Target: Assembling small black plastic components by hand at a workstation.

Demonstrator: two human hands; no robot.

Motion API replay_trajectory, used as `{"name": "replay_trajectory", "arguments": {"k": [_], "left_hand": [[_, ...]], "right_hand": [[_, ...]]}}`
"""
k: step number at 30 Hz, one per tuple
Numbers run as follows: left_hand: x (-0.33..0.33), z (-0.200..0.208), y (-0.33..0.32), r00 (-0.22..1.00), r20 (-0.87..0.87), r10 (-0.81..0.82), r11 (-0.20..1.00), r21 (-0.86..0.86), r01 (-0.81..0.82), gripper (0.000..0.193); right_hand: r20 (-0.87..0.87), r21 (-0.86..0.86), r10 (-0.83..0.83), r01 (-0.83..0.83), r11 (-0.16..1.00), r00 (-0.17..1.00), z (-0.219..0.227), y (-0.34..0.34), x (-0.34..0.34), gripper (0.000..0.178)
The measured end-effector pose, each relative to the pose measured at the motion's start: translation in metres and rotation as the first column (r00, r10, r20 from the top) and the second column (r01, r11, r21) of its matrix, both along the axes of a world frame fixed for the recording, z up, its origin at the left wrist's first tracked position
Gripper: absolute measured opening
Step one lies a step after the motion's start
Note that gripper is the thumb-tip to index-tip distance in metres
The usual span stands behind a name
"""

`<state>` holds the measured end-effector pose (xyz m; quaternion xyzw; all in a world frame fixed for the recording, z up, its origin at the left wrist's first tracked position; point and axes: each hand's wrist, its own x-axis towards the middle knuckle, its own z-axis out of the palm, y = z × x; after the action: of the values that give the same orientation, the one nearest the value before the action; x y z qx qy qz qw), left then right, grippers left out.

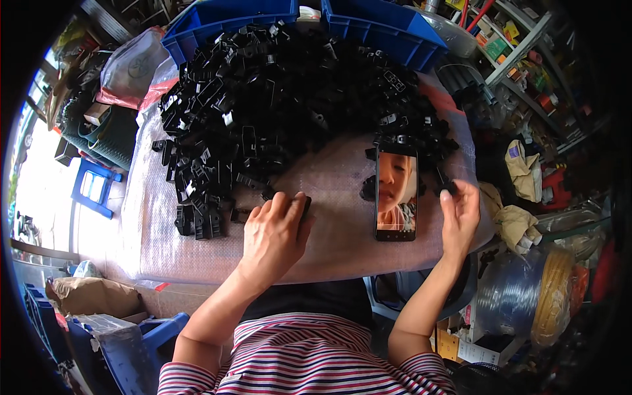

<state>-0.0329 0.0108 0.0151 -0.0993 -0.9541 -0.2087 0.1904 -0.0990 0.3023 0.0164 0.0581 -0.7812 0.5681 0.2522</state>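
A large heap of small black plastic parts covers the far side of the sack-covered table. My left hand rests palm down near the heap's near edge. Its fingers curl over a black plastic part, of which only a dark end shows beside the index finger. At the right, my right hand pinches another black plastic part between thumb and fingers. Between the two hands a smartphone stands upright or leans against parts of the heap, its screen lit with a person's picture.
Two blue plastic bins stand behind the heap. To the left is a blue stool. Rolls of clear and yellow tubing sit on the right, below crumpled brown paper. Metal shelving with mixed goods rises at the far right.
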Motion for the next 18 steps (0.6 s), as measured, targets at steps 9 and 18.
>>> {"name": "replay_trajectory", "arguments": {"k": [9,18], "left_hand": [[-0.004,-0.002,-0.001,0.956,0.180,-0.234,0.972,0.064,0.226,0.024],[0.012,0.014,-0.022,0.935,0.248,-0.253,0.951,0.244,0.193,0.027]], "right_hand": [[0.038,0.273,0.534,-0.522,0.808,0.845,-0.009,-0.098,0.077,0.025],[0.092,0.566,0.423,-0.397,0.722,0.901,-0.008,-0.106,0.075,0.026]]}}
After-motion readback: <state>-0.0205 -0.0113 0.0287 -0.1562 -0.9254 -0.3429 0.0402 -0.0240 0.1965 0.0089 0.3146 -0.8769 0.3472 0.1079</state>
